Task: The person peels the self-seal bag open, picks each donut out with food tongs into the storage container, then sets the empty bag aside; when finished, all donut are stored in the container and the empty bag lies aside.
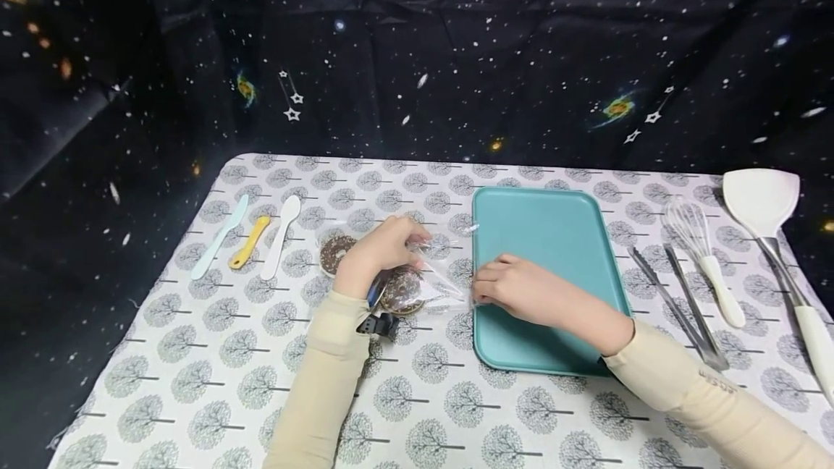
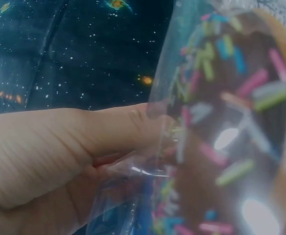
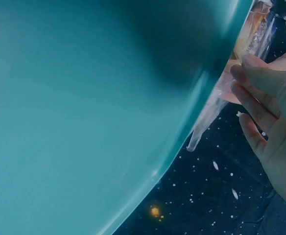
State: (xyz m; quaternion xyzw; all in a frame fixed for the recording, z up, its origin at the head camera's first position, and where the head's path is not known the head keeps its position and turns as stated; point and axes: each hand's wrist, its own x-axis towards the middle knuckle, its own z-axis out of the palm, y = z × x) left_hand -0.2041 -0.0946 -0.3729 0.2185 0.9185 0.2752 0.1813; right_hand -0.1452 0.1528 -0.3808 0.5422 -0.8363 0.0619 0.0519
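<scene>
One clear bag [image 1: 446,284] in the head view, lying on the patterned counter [image 1: 163,382] just left of the teal tray [image 1: 547,226]. Long axis runs left to right, toward the tray. Two chocolate donuts [image 1: 337,252] inside, at the bag's left end, partly under the left wrist. Left hand [image 1: 381,248] is over the bag, fingers and thumb bent onto the film; it's the nearer hand to the donuts. Right hand [image 1: 511,288] is at the bag's right end, over the tray's left edge, fingers curled in on the film. So: donuts lie left of the right fingers, loose film between the hands. Off left: light-green knife [image 1: 220,237], yellow utensil [image 1: 250,243], white spoon [image 1: 281,237]. Off right: tongs [image 1: 692,302], whisk [image 1: 706,259], white turner [image 1: 762,201].

Left wrist view: blurry sprinkled donut close up behind film, just beside the fingers. They grip the film; tips hidden, can't tell if they meet.

Right wrist view: tray fills the left. Thumb and index pinch film just past its rim; other fingers bent, a bit apart.
</scene>
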